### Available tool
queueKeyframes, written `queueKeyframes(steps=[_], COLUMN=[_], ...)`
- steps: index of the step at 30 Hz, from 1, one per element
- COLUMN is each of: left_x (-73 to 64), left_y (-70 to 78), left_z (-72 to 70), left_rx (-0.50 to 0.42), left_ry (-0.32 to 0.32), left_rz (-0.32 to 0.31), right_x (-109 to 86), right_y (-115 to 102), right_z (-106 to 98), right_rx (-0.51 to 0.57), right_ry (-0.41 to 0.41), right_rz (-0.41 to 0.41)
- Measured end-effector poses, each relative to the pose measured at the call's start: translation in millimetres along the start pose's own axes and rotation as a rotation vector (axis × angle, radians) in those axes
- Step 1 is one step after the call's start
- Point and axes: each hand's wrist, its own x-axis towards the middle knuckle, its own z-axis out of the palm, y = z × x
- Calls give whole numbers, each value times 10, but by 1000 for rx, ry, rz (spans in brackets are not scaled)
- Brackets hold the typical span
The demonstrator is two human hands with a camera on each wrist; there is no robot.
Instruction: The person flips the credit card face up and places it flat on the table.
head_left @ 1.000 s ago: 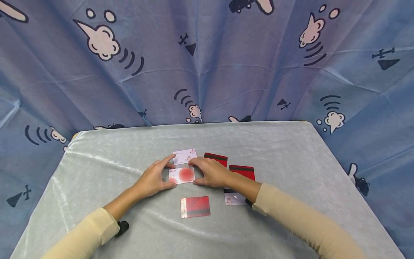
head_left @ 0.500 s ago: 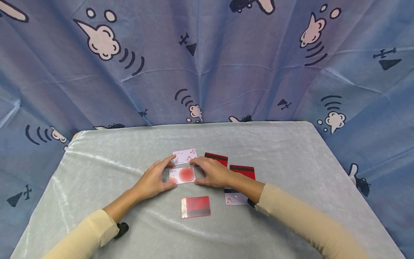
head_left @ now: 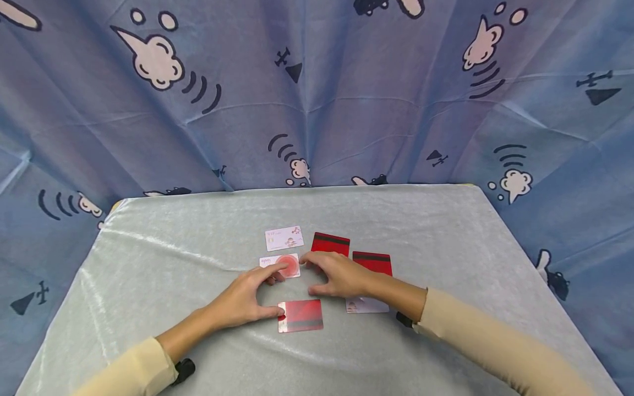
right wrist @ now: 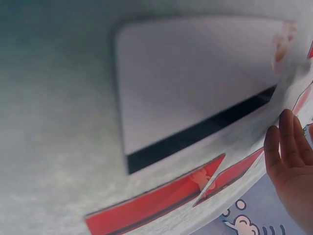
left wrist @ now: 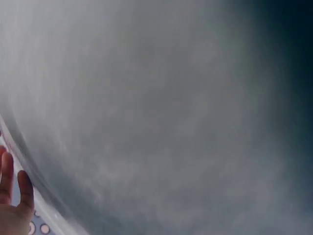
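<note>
My left hand (head_left: 245,300) spreads over the cloth, its thumb at the left end of a red card (head_left: 304,316) with a dark stripe. Its index finger reaches over a white card with a red circle (head_left: 292,265); whether it touches is unclear. My right hand (head_left: 342,275) hovers loosely curved, fingertips just right of the circle card, holding nothing. Behind lies a pale VIP card (head_left: 284,238). Only fingers of the left hand (left wrist: 17,196) show in the left wrist view. A white card with a black stripe (right wrist: 195,83) lies near the right wrist.
Two striped red cards (head_left: 331,242) (head_left: 373,263) lie behind and beside the right hand, partly covered by it and its forearm. The grey velvet cloth (head_left: 198,236) covers the table. A blue patterned curtain (head_left: 337,126) hangs at the back and sides.
Both hands have drawn back from the circle card's ends toward the person. The left thumb has come down to the nearer red card. The cards lie where they were.
</note>
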Motion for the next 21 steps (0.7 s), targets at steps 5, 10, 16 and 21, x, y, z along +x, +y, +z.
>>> queueKeyframes(steps=[5,10,16,21], left_x=[-69,-107,-135,-149], left_y=[47,44,48,38], left_z=[43,69,89,96], left_rx=[-3,2,52,92], left_ry=[-43,-64,-55,-45], left_rz=[27,39,64,107], right_x=[-125,-236,-323,-375], right_y=[-22,-41,-36,-29], right_z=[38,76,119,140], right_rx=[2,-22,-22,-20], right_ry=[-18,-28,-26,-20], right_rz=[-14,-35,-48,-50])
